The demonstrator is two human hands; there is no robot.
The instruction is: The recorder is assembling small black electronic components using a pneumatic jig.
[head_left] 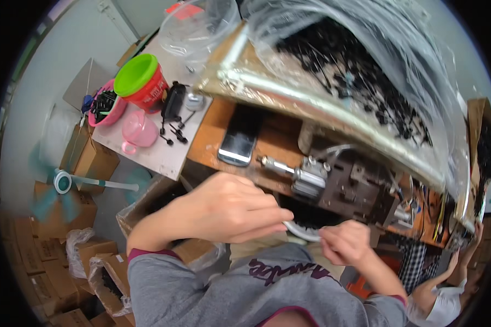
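Note:
Both of my hands are close together in front of my grey shirt, below the bench edge. My left hand (pixel 237 210) is closed, thumb and fingertips pinched together; whatever is in them is too small to make out. Lower and to the right, my right hand (pixel 346 240) is closed with its fingers curled in, and its contents are hidden. The white curved rim (pixel 303 232) of a container shows between the hands, with small black pieces (pixel 311 215) behind it. Just beyond them stands a small bench machine with a silver metal cylinder (pixel 310 179) and a brown metal block (pixel 354 188).
A smartphone (pixel 237 143) lies on the wooden bench. Above it, a plastic-lined tray (pixel 311 101) holds many black parts. At left are a red-and-green bucket (pixel 147 90), a pink cup (pixel 139 129), a fan (pixel 63 181) and cardboard boxes (pixel 54 278). Another person's arm (pixel 447 272) is at right.

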